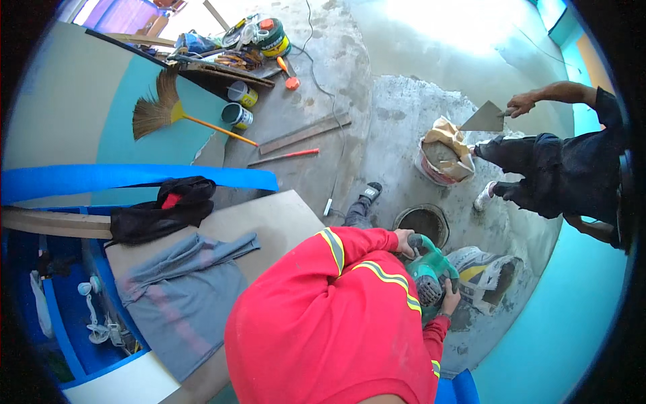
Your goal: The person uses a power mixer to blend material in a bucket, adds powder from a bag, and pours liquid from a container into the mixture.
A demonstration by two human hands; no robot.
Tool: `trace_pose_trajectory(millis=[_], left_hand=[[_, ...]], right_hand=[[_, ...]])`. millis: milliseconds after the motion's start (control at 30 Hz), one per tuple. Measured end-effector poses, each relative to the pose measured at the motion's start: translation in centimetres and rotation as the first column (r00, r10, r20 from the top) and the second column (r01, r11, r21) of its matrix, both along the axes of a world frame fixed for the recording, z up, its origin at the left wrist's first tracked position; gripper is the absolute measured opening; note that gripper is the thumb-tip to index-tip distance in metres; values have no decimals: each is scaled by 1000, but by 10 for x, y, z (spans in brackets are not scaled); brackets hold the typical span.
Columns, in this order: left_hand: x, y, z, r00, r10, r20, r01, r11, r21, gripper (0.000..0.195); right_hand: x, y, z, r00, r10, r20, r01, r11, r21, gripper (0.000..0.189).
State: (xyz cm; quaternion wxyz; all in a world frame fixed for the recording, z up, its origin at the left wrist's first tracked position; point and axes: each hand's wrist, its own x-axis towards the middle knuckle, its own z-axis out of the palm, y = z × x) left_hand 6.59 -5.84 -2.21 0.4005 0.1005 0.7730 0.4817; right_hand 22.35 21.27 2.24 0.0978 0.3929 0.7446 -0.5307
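My left hand (404, 243) grips the upper handle of a green two-handled power tool (426, 270), which looks like a handheld mixer. Around the dark grip at its other end is my right hand (450, 299). The tool's lower end is hidden from view. Just beyond my left hand stands a round bucket (421, 225) with a dark inside. A torn, printed white sack (484, 278) lies beside the tool, near my right hand. My red sleeves with reflective bands (333, 250) cover both arms.
At right, a co-worker's hand (521, 104) holds a pointed trowel (485, 118) above a paper sack of grey powder (440, 154). A cable (335, 131) crosses the concrete floor. Planks (305, 132), a broom (176, 111) and a board with a grey shirt (181, 298) lie left.
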Motion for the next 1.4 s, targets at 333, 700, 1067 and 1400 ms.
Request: trace_pose_trajectory(millis=[333,700,1067,1400], left_hand=[[0,0,21,996,-37,80,38,999,-15,58],[-32,8,29,944,-10,329,20,999,-28,71],[-45,58,-7,970,126,206,-143,987,67,61],[-51,67,20,979,-2,203,20,996,-88,74]], right_hand=[[4,-14,14,979,-108,-171,83,986,-145,35],[-9,-22,9,983,-163,-89,185,896,403,58],[-28,13,-15,973,-221,-68,200,657,727,49],[-59,-97,37,616,-420,-667,691,694,201,61]])
